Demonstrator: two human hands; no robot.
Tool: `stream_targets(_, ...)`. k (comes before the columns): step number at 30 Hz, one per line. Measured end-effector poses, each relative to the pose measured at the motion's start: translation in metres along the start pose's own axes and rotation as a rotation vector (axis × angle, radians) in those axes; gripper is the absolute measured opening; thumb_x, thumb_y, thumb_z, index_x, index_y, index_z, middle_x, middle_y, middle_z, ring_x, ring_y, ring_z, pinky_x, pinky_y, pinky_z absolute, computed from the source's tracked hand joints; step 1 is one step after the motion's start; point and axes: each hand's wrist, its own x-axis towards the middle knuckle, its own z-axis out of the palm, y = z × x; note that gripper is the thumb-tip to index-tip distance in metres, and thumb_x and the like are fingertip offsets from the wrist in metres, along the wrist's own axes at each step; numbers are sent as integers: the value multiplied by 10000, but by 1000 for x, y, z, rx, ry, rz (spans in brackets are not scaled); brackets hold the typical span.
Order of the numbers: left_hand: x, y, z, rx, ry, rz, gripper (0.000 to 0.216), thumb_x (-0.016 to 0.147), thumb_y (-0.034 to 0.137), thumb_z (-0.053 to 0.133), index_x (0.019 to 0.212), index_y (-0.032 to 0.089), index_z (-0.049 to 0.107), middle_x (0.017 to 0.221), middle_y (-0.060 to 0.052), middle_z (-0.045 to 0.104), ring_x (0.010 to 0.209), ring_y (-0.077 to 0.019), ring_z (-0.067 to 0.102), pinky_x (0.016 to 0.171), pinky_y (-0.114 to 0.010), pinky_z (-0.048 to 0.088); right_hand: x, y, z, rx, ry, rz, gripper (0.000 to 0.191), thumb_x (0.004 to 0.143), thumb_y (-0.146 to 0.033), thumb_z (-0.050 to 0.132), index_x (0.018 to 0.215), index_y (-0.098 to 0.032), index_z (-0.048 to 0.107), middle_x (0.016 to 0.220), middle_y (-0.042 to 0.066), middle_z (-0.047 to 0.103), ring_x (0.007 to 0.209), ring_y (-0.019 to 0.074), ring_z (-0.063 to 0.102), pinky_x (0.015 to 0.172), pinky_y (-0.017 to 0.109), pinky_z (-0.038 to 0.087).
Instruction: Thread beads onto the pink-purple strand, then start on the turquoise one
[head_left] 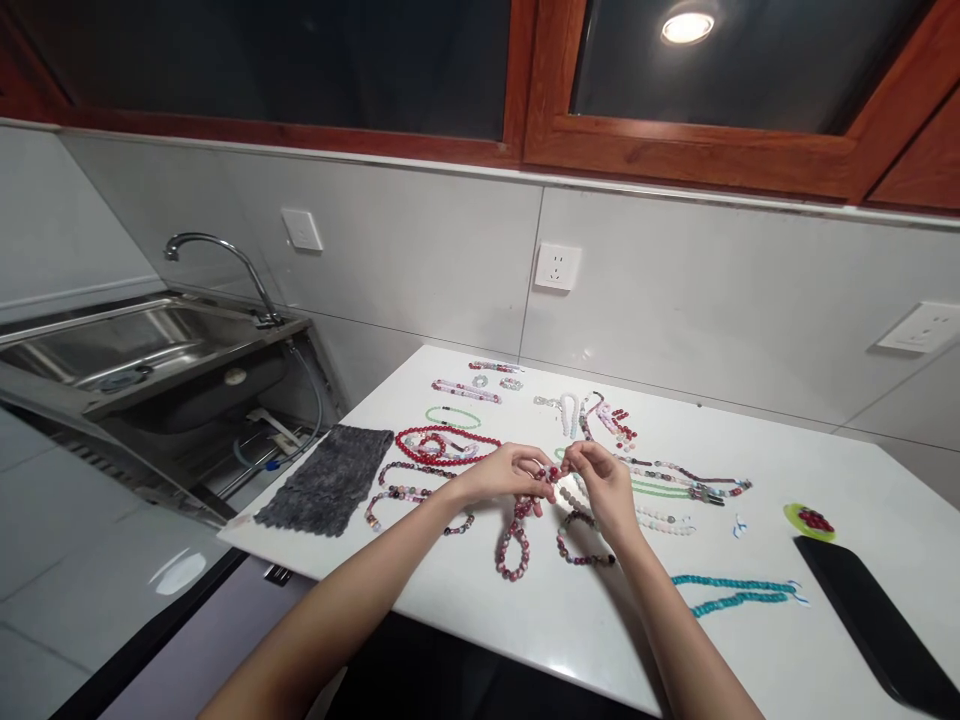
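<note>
Head view: both hands meet over the tabletop's middle, a dark-red bead strand [522,510] hanging between them and the front edge.
The left hand [514,475] grips the strand in curled fingers, its lower loop dangling over or onto the white tabletop [465,590] — contact is hard to judge; the right hand [604,490], just beside, has thumb and fingertips drawn together, though what they pinch is too small to tell. White surface runs between loop and front edge; a grey cloth [330,480] overlaps the left edge. Rightward, a turquoise strand [739,582] lies beyond the right wrist — well apart from the black slab [874,615] near the tabletop's right side.
</note>
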Motion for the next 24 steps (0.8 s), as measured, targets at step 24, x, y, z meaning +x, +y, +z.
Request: stream_targets(24,11,-20,9,-181,325,-69,517,653,525,753,1004,148,710,1004,-131,690,709,-181,667,554,-276,560,2,24,1,-25,4,192,340,706,-464,723,853,-157,728,843,105,727,784,238,658,731,361,507)
